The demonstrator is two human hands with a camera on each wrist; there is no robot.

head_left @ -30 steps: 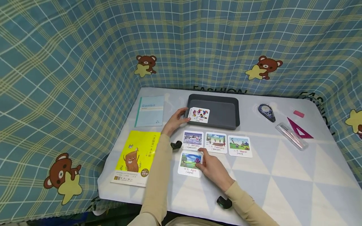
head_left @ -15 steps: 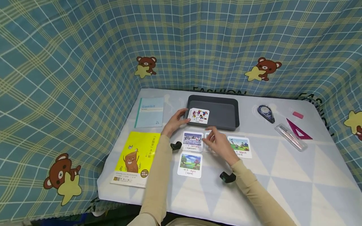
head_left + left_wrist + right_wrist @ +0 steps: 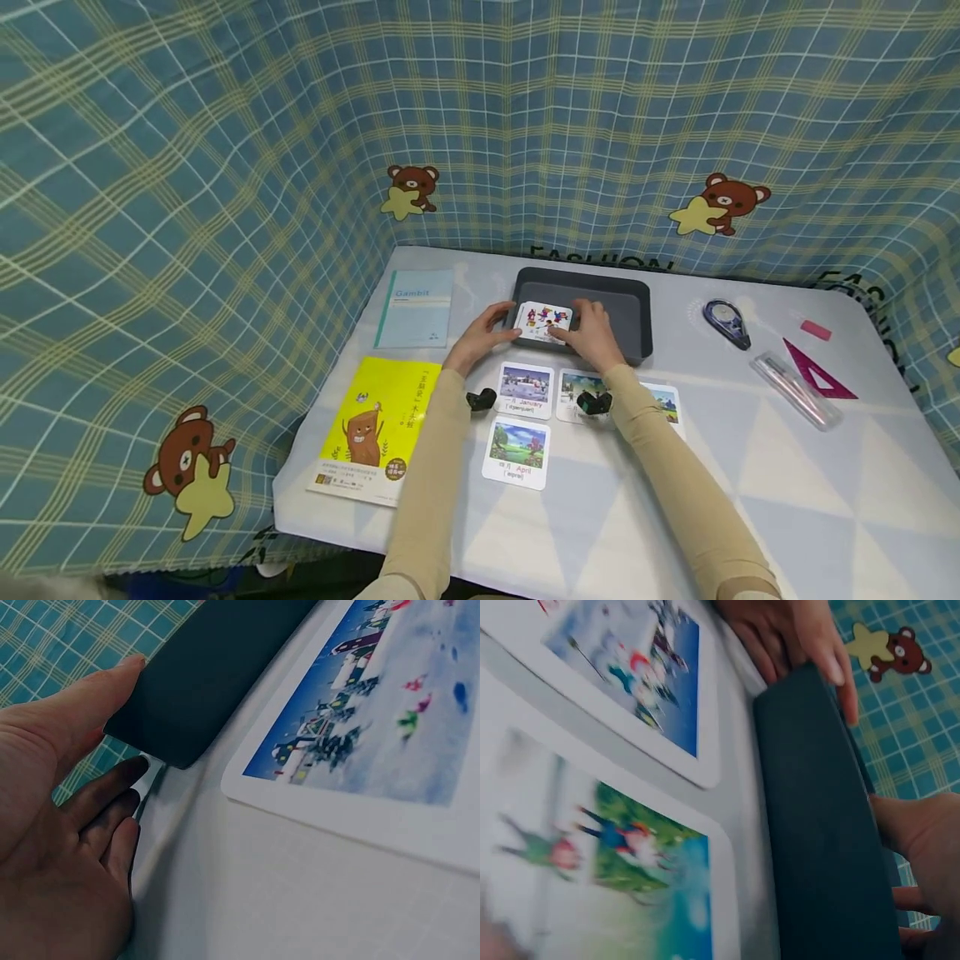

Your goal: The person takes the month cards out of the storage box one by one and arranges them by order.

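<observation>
In the head view a grey tray holds a small stack of picture cards, with the May card on top. My left hand grips the tray's near left corner, thumb at the rim beside the stack. My right hand reaches into the tray and pinches the May card at its right side, thumb over its lower corner. On the table before the tray lie the January card, the February card and the March card, the last two partly hidden by my right arm. The April card lies below January.
To the left are a light blue notebook and a yellow book. On the right lie a correction tape, a pink eraser, a magenta set square and a clear pen case. A checked curtain surrounds the table.
My right hand has left the April card, passed over February and moved up into the tray to the May card. My left hand stays at the tray corner. The head view has shifted slightly.
</observation>
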